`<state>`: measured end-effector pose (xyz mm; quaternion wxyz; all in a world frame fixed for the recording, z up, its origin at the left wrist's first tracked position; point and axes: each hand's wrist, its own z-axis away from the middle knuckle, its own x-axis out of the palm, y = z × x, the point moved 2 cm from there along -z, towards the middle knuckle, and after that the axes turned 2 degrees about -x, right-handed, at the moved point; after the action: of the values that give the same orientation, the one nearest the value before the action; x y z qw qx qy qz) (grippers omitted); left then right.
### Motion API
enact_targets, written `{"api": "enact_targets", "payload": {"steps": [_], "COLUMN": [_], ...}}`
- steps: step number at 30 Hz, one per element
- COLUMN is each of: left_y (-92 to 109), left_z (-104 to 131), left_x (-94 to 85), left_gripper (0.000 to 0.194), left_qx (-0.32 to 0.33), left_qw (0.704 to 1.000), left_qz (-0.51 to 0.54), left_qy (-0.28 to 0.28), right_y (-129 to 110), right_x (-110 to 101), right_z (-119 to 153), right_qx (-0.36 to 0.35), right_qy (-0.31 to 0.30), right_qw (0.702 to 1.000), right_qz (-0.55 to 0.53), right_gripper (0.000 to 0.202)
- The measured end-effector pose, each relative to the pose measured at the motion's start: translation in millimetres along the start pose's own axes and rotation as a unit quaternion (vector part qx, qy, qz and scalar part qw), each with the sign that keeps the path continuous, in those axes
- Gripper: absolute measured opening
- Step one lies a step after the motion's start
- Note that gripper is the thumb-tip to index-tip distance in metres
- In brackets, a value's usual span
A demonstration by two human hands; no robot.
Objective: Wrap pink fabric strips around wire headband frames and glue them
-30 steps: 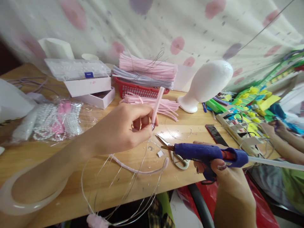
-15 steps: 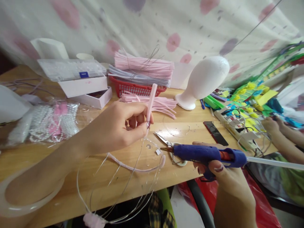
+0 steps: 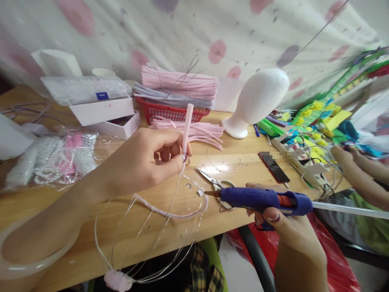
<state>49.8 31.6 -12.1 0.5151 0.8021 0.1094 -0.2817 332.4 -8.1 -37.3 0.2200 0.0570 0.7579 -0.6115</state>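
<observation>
My left hand pinches a pink pipe cleaner, which stands upright between thumb and fingers. Below it hangs a frame of thin silvery wire, with a fuzzy pink strip along it and a pink fluffy tuft at its lower end. In my right hand is a blue hot glue gun, its brass tip pointing left, apart from the pipe cleaner. A clear glue stick sticks out of its back. Scissors lie behind the tip, partly hidden by the gun.
A white foam head stands at the back. Pink pipe cleaner bundles fill a red basket. Bagged pearl strings and white boxes sit left. A phone, a power strip and another person's hands are right.
The whole view has shifted slightly, so most things appear a little further left. Both hands keep their holds, and the glue gun stays pointed left.
</observation>
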Motion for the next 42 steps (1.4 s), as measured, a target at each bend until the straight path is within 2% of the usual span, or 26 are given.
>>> {"api": "enact_targets", "payload": {"steps": [3, 5, 8, 13, 15, 18, 20, 23, 28, 30, 33, 35, 38, 42], "left_y": [2, 2, 1, 2, 3, 2, 1, 1, 3, 3, 0, -2, -3, -1], "left_z": [0, -1, -1, 1, 1, 1, 1, 2, 3, 4, 3, 2, 2, 2], "left_x": [-1.1, -1.7, -1.7, -1.0, -0.7, -0.5, -0.4, -0.3, 0.3, 0.4, 0.1, -0.2, -1.4, -2.4], "left_gripper": [0.015, 0.015, 0.014, 0.014, 0.013, 0.013, 0.012, 0.01, 0.01, 0.01, 0.01, 0.01, 0.012, 0.012], "left_qx": [-0.015, -0.007, 0.003, -0.018, -0.03, -0.043, -0.041, -0.037, -0.065, -0.063, -0.051, -0.042, -0.04, -0.04], "left_qw": [1.0, 1.0, 1.0, 1.0, 0.999, 0.999, 0.999, 0.999, 0.998, 0.998, 0.999, 0.999, 0.999, 0.999], "left_qz": [-0.008, -0.011, -0.009, -0.016, -0.013, -0.005, -0.001, 0.006, 0.0, 0.001, -0.002, -0.008, -0.022, -0.028], "left_qy": [-0.013, -0.013, -0.006, -0.006, -0.007, -0.004, -0.006, -0.002, 0.01, 0.012, 0.011, 0.002, 0.0, -0.003], "right_y": [-2, -2, 0, 3, 3, 6, 9, 17, 22, 19, 11, 8, 11, 14], "right_x": [0, 0, -1, 0, 1, 1, 1, -3, -10, -8, -3, -2, -4, -5], "right_z": [0, 0, 0, 3, 6, 11, 14, 15, 17, 15, 10, 8, 8, 10], "right_qx": [0.001, 0.001, -0.013, -0.031, -0.007, 0.045, 0.052, 0.031, 0.026, 0.032, 0.024, 0.016, 0.012, 0.028], "right_qy": [-0.012, -0.037, -0.043, -0.024, -0.008, 0.049, 0.063, 0.031, 0.055, 0.042, 0.027, 0.04, 0.04, 0.022], "right_qw": [1.0, 0.999, 0.999, 0.999, 1.0, 0.998, 0.996, 0.999, 0.998, 0.999, 0.999, 0.999, 0.998, 0.997], "right_qz": [0.003, 0.01, 0.01, -0.006, -0.006, -0.022, -0.033, -0.024, 0.014, 0.015, -0.004, -0.022, -0.048, -0.064], "right_gripper": [0.053, 0.055, 0.054, 0.048, 0.049, 0.053, 0.054, 0.056, 0.056, 0.055, 0.054, 0.049, 0.045, 0.049]}}
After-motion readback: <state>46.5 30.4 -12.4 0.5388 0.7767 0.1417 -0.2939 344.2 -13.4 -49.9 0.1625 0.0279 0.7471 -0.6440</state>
